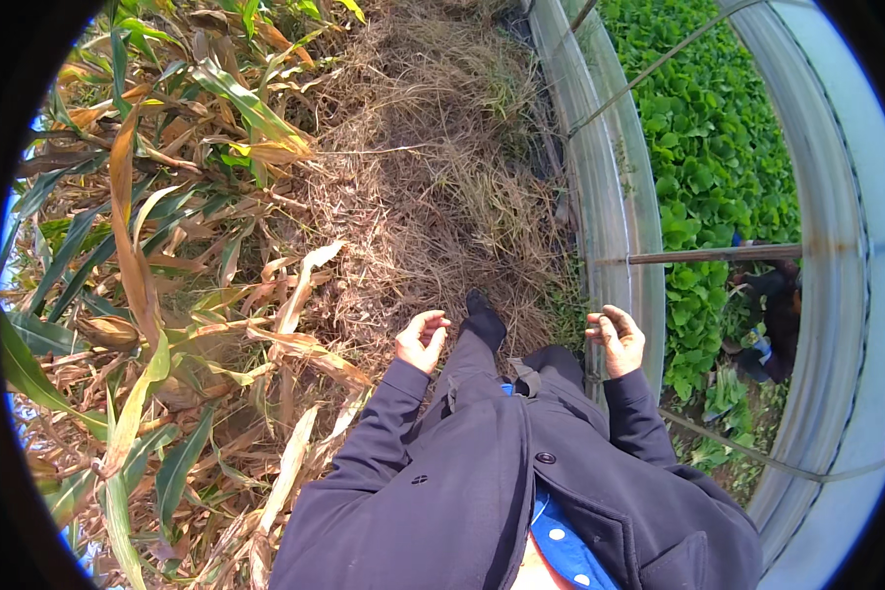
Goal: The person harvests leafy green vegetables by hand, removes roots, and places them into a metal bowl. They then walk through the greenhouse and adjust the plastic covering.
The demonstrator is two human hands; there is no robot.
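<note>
My left hand point(422, 341) hangs in front of me at the left of my leg, its fingers loosely curled and thumb apart, with nothing visible in it. Dry leaves of the corn plants point(302, 346) are the nearest things on that side. On the other side, my right hand point(618, 343) is raised before the plastic film wall point(612, 221) of a greenhouse. Its fingers are bent and spread, and no held thing shows; whether it touches the film, I cannot tell. Below me, one dark shoe point(483, 321) is forward on the dry-grass path point(428, 199).
Leaning corn stalks point(192, 324) and a husked ear point(109, 332) crowd the left. A metal tube point(715, 254) and a cord point(656, 63) cross the greenhouse's side opening. Inside grow leafy green plants point(700, 140); a person point(774, 317) is low among them, near pulled greens point(730, 398).
</note>
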